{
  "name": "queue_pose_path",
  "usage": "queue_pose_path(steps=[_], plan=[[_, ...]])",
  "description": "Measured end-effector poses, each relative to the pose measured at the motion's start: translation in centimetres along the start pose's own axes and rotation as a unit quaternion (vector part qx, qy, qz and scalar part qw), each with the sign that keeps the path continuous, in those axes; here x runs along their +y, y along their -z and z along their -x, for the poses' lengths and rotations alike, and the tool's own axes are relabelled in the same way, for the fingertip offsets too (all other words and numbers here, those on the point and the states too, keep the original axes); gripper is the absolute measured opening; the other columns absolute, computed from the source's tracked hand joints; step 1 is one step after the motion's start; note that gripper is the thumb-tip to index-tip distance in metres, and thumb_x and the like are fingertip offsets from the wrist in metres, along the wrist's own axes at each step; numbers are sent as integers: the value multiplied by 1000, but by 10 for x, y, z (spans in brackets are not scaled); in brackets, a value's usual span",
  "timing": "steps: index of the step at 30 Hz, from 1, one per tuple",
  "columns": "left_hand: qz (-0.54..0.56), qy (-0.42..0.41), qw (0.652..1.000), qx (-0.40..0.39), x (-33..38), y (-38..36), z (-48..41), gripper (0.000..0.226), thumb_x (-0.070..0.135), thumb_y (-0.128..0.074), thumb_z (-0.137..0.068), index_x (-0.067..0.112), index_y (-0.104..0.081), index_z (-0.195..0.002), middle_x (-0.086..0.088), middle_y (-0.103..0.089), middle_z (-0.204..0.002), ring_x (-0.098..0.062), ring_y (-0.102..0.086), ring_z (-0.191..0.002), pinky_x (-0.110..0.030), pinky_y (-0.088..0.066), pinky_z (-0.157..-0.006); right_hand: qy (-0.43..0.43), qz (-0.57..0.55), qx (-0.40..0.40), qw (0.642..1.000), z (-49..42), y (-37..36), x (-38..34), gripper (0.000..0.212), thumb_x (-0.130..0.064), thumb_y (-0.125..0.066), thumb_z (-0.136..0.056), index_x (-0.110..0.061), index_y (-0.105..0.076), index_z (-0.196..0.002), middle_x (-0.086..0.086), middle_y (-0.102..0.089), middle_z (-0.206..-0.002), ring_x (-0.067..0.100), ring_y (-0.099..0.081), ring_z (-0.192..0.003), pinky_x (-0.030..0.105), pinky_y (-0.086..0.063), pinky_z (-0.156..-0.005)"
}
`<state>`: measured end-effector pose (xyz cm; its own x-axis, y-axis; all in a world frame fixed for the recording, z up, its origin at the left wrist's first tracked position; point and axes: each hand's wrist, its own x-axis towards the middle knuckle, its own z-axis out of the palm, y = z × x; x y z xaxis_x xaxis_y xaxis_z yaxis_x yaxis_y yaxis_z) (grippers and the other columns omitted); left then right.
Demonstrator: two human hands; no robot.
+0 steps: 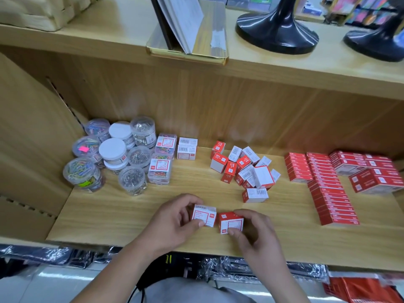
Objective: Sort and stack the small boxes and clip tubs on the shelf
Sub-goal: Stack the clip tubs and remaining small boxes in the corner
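Head view is showing the left hand (pixel 172 217) pinching one small box (pixel 204 215) and the right hand (pixel 251 232) pinching a second box (pixel 231 222), side by side near the shelf (pixel 131 219) front edge; the two-box stack (pixel 187 148) is lying far-left, nearer the left hand

Bright, even light; glare on the gold tray (pixel 218 59); edges bowed and blurred.

On the upper wooden ledge (pixel 109 29) stand two glossy black round bases (pixel 276 32), and a gold-rimmed tray (pixel 188 54) holds papers.
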<state>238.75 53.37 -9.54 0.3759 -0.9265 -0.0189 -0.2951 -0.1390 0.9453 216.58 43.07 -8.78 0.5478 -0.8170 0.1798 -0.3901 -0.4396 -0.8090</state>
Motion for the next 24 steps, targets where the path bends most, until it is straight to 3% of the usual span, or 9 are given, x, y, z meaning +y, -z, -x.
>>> queue_pose_path(steps=[2, 5, 8, 10, 12, 14, 19, 22, 24], plan=[[13, 7, 1000, -12, 0, 0, 2, 52, 9, -84, -79, 41, -65, -115, 14, -62, -86, -2, -44, -59, -16, -40, -57, -4, -22, 11, 1000, -1, -3, -1, 43, -19, -80, -80, -44, -64, -111, -23, -59, -110, 9, -62, -101, 21, -48, -88], [12, 1, 999, -32, -1, 3, 3, 45, 4, -83, -78, 33, -68, -109, 17, -61, -85, -1, -48, -63, -15, -42, -60, -3, -49, 8, 999, -10, 3, -6, 52, 0, -74, -85, -38, -66, -118, -13, -52, -103, 12, -62, -82, 23, -52, -72], [22, -11, 998, -51, -2, 4, 1, 37, 0, -84, -74, 29, -72, -94, 12, -61, -87, -2, -48, -67, -18, -43, -62, -8, -8, -41, 999, -28, 5, -11, 51, -6, -76, -84, -36, -63, -123, -19, -55, -111, 10, -64, -91, 35, -55, -77], [37, 3, 998, -48, -2, 3, 1, 41, -3, -85, -72, 29, -73, -94, 16, -59, -80, -1, -47, -66, -18, -45, -63, -19, 29, -59, 998, -39, 0, -16, 47, -18, -83, -79, -36, -61, -117, -25, -61, -108, 0, -63, -97, 27, -53, -82], [39, 27, 998, -35, -2, 3, 2, 44, 1, -87, -71, 34, -71, -96, 16, -56, -73, -1, -45, -62, -20, -46, -63, -57, 7, -60, 997, -46, -6, -25, 44, -20, -89, -72, -34, -63, -104, -27, -66, -97, -9, -61, -86, 12, -46, -75], [35, 35, 998, -25, -3, 4, 2, 42, 7, -88, -70, 36, -70, -95, 13, -56, -73, -4, -43, -59, -21, -43, -60, -67, -18, -59, 996, -46, -12, -27, 39, -17, -91, -69, -33, -66, -95, -22, -69, -90, -7, -62, -78, 8, -44, -69], [43, -6, 999, -10, 0, 2, 2, 39, 2, -87, -71, 27, -74, -99, 18, -60, -86, 0, -50, -66, -15, -40, -60, -64, -75, -54, 994, -28, -14, -15, 32, -6, -71, -87, -31, -72, -107, -12, -73, -105, 11, -70, -98, 34, -56, -88], [50, 11, 999, 10, -5, -3, -1, 45, 3, -88, -71, 30, -74, -105, 14, -60, -85, -2, -50, -69, -17, -43, -62, -123, -153, -81, 977, -22, -14, -13, 50, 16, -57, -85, -23, -67, -115, 2, -74, -114, 13, -71, -103, 28, -55, -95], [55, 27, 998, 9, -8, -6, -2, 53, 8, -87, -72, 33, -71, -116, 15, -58, -82, -4, -47, -68, -19, -43, -63, -108, -166, -116, 973, -20, -15, -18, 53, 12, -60, -79, -22, -65, -119, 0, -71, -120, 12, -69, -109, 24, -52, -97]])
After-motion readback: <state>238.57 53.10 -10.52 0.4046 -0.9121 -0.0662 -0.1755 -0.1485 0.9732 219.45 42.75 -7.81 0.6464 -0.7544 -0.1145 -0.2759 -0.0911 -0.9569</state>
